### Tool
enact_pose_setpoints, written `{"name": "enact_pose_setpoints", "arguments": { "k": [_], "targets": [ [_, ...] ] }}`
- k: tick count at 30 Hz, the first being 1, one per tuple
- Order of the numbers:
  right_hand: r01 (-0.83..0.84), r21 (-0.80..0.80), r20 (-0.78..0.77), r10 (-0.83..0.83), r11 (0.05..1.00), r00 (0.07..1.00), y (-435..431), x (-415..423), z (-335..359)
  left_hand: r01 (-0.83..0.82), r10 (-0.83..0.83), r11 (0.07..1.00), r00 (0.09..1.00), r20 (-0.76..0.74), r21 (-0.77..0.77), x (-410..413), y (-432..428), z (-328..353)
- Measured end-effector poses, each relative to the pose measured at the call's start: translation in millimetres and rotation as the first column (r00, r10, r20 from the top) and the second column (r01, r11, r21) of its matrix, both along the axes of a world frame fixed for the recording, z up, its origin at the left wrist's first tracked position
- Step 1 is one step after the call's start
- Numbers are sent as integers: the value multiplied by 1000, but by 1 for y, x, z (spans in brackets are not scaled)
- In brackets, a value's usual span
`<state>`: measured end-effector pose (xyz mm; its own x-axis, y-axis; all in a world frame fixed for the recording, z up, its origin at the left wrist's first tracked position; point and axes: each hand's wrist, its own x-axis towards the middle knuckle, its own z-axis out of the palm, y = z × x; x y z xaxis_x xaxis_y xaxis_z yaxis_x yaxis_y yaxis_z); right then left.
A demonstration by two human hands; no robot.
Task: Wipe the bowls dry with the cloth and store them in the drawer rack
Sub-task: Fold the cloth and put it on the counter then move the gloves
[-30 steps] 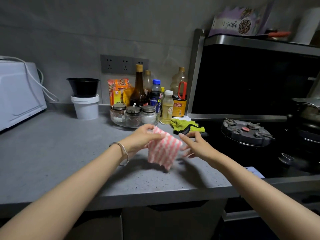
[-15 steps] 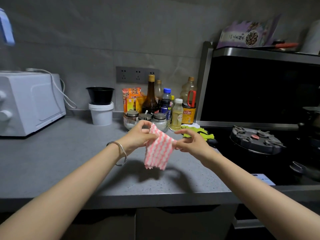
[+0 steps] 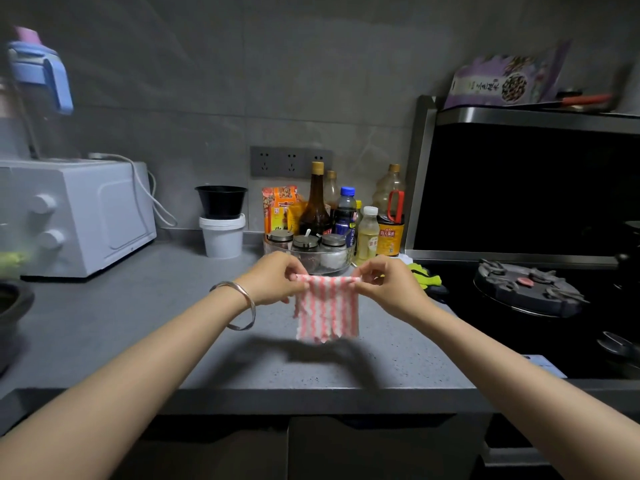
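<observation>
Left hand point(image 3: 273, 284) and right hand point(image 3: 388, 289) each pinch a top corner of the striped cloth point(image 3: 327, 311), stretched flat and hanging above the counter point(image 3: 121, 323). Step: readying the cloth. No bowls for wiping identifiable; next move requires fetching one. Behind: jars point(image 3: 306, 242), bottles point(image 3: 315, 202).

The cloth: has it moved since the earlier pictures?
Yes. The cloth shifted left, from near the yellow glove to in front of the glass bowl.

Cloth point(image 3: 326, 308) now spread betw both hands, hanging flat.
</observation>
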<state>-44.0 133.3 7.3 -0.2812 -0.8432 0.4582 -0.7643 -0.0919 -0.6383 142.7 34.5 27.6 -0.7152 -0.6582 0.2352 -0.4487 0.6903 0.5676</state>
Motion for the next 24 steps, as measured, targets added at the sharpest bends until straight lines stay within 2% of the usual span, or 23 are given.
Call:
{"name": "enact_pose_setpoints", "arguments": {
  "k": [1,3,6,8,11,13,19,24],
  "targets": [
    [-12,22,-3,12,1000,1000,-1,-1,1,0,1,1000,999,36,-24,3,-1,1],
    [-104,122,135,87,987,987,-1,-2,3,27,-27,1000,999,46,9,8,-3,2],
    [-298,234,482,156,925,862,-2,1,3,70,-40,954,993,-108,292,11,-3,-3],
    [-379,226,616,170,897,769,-5,5,0,74,34,878,976,-217,473,8,-2,-9],
    [-407,229,652,171,884,738,-14,13,-3,16,120,825,972,-204,565,8,-6,-19],
    [-411,242,680,149,879,718,-25,17,-4,37,132,778,966,-221,627,12,-16,-24],
    [-605,195,817,214,772,536,-72,17,-7,147,170,679,921,-349,720,34,-68,-38],
    [-549,93,778,284,830,561,-151,26,-23,224,212,616,876,-433,755,52,-137,-48]
  ]
}}
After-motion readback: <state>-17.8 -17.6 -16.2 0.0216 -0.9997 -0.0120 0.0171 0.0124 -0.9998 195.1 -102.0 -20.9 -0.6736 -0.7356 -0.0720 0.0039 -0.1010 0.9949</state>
